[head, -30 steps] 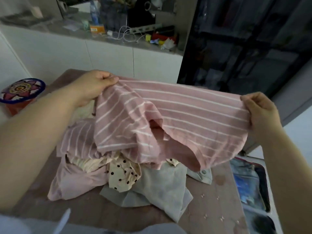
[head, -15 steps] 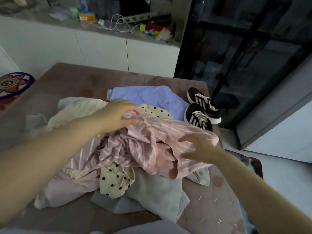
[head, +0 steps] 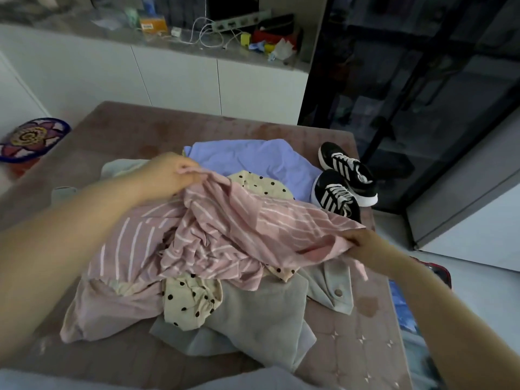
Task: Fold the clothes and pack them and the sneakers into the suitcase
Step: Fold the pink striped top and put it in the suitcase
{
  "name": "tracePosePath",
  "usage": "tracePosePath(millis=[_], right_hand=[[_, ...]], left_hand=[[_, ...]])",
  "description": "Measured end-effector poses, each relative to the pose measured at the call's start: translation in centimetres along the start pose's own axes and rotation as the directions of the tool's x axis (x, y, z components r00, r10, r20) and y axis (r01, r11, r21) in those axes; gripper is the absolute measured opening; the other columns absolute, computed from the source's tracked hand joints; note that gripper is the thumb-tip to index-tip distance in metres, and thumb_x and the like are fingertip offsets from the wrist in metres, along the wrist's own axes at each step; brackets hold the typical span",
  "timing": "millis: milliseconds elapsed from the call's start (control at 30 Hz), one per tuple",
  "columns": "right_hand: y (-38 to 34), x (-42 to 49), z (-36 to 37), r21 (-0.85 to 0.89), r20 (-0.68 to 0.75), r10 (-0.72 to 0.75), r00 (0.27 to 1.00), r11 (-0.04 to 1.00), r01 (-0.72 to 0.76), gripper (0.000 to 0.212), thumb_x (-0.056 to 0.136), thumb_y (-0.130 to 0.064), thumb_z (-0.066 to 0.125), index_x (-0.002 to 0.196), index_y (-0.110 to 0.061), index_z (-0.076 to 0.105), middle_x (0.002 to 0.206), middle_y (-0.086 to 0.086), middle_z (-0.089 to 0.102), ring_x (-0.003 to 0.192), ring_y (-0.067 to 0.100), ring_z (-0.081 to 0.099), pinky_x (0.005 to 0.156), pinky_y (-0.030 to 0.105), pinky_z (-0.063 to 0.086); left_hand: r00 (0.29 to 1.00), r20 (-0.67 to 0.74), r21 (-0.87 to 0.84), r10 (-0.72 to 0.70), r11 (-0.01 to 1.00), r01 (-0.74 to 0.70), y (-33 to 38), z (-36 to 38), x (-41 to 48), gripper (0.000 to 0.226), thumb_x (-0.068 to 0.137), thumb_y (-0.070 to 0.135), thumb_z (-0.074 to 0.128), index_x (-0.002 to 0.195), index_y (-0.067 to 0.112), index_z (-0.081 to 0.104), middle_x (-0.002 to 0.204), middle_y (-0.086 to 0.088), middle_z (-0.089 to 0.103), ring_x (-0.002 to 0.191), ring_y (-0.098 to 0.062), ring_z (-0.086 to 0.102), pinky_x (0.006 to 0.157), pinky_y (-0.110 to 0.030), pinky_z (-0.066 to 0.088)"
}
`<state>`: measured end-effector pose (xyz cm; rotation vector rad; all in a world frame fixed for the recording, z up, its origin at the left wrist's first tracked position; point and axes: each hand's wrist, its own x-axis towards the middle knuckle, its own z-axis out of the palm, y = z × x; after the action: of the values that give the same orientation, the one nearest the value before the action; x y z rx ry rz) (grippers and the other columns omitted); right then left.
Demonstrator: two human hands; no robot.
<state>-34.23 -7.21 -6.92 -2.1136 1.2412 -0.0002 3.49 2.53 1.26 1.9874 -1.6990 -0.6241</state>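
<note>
Suitcase (head: 443,275) barely visible, lower right — striped shirt (head: 253,229) covers clothes pile (head: 253,313).

The single view comes from a wide-angle camera on the person's head, facing forward and steeply down onto the brown quilted table (head: 351,347) close below. The left hand (head: 168,175) and right hand (head: 365,244) reach in from the lower corners, gripping the pink white-striped garment (head: 253,226) mid-frame; the cluttered grey countertop (head: 84,26) runs along the top edge.
</note>
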Motion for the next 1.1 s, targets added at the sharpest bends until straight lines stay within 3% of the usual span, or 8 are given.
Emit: tracePosePath(millis=[100, 200, 333, 400, 533, 733, 967, 1100], right_hand=[[-0.1, -0.4, -4.3, 0.023, 0.053, 0.027, 0.998, 0.999, -0.028, 0.009, 0.08, -0.023, 0.071, 0.088, -0.023, 0.067, 0.086, -0.003, 0.07, 0.085, 0.018, 0.065, 0.076, 0.029, 0.048], [-1.9, -1.3, -8.5, 0.318, 0.18, -0.035, 0.983, 0.948, -0.024, 0.009, 0.072, -0.021, 0.078, 0.072, -0.014, 0.071, 0.067, -0.002, 0.069, 0.059, 0.004, 0.063, 0.06, 0.018, 0.05], [-2.5, 0.5, -11.9, 0.537, 0.252, -0.07, 0.965, 0.84, -0.08, 0.068, 0.033, -0.041, 0.094, 0.086, -0.005, 0.071, 0.081, 0.014, 0.072, 0.068, 0.021, 0.069, 0.058, 0.025, 0.055], [-2.8, 2.7, -12.2, 0.478, 0.134, 0.007, 0.991, 0.875, -0.071, 0.069, 0.046, -0.035, 0.092, 0.103, -0.005, 0.066, 0.087, 0.008, 0.073, 0.074, 0.02, 0.069, 0.06, 0.023, 0.055], [-4.4, 7.9, -10.4, 0.329, -0.452, 0.16, 0.878, 0.944, -0.002, 0.037, 0.087, -0.014, 0.064, 0.123, -0.014, 0.056, 0.105, -0.004, 0.062, 0.085, 0.013, 0.057, 0.07, 0.015, 0.042], [-6.5, 10.9, -3.4, 0.075, -0.438, -0.133, 0.889, 0.98, 0.184, 0.035, 0.08, -0.011, 0.066, 0.115, -0.011, 0.061, 0.111, -0.002, 0.055, 0.106, 0.018, 0.054, 0.101, 0.036, 0.037], [-5.3, 8.4, 5.9, -0.071, -0.092, -0.312, 0.945, 0.949, 0.307, 0.06, 0.07, -0.038, 0.077, 0.126, -0.03, 0.057, 0.124, -0.003, 0.055, 0.117, 0.023, 0.05, 0.105, 0.041, 0.034], [-5.7, 8.6, 6.8, -0.119, -0.299, -0.393, 0.87, 0.92, 0.374, 0.033, 0.069, -0.03, 0.067, 0.101, -0.024, 0.074, 0.09, 0.005, 0.063, 0.081, 0.035, 0.06, 0.077, 0.045, 0.051]], left_hand=[[0.994, 0.026, -0.073, -0.106, 0.991, 0.108, -0.5, -3.0, 0.9, 0.021, 0.085, 0.029, 0.065, 0.084, 0.009, 0.069, 0.08, -0.009, 0.065, 0.074, -0.011, 0.052, 0.066, -0.023, 0.04], [0.964, 0.177, -0.276, -0.201, 0.93, 0.244, -0.5, -5.5, 1.4, 0.03, 0.074, 0.034, 0.072, 0.089, 0.009, 0.067, 0.083, -0.008, 0.066, 0.067, -0.006, 0.059, 0.059, -0.016, 0.048], [0.942, 0.227, -0.411, -0.246, 0.853, 0.322, -1.4, -7.1, 3.3, 0.052, 0.054, 0.046, 0.084, 0.089, 0.013, 0.066, 0.081, -0.003, 0.069, 0.063, -0.005, 0.063, 0.052, -0.015, 0.051], [0.942, 0.092, -0.434, -0.324, 0.838, 0.331, -1.4, -6.5, 5.0, 0.014, 0.081, 0.021, 0.069, 0.092, 0.013, 0.064, 0.086, -0.006, 0.065, 0.062, -0.007, 0.061, 0.048, -0.013, 0.05], [0.827, -0.332, -0.384, -0.454, 0.866, 0.321, -2.4, -4.1, 9.2, 0.021, 0.085, 0.007, 0.061, 0.106, 0.01, 0.064, 0.094, -0.01, 0.061, 0.074, -0.018, 0.055, 0.053, -0.018, 0.044], [0.649, -0.563, -0.383, -0.511, 0.858, 0.343, -4.0, -1.9, 11.6, 0.026, 0.086, 0.013, 0.056, 0.111, 0.008, 0.064, 0.112, -0.013, 0.065, 0.1, -0.024, 0.062, 0.076, -0.023, 0.047], [0.841, -0.162, -0.286, -0.517, 0.84, 0.461, -5.4, -1.0, 6.7, 0.101, 0.072, 0.041, 0.076, 0.148, 0.017, 0.014, 0.144, -0.009, 0.039, 0.129, -0.024, 0.042, 0.107, -0.034, 0.034], [0.935, 0.078, 0.303, -0.346, 0.902, 0.308, -4.0, 0.2, 0.1, 0.088, 0.037, 0.098, 0.038, 0.078, 0.023, 0.055, 0.076, 0.004, 0.06, 0.076, -0.02, 0.056, 0.064, -0.028, 0.04]])
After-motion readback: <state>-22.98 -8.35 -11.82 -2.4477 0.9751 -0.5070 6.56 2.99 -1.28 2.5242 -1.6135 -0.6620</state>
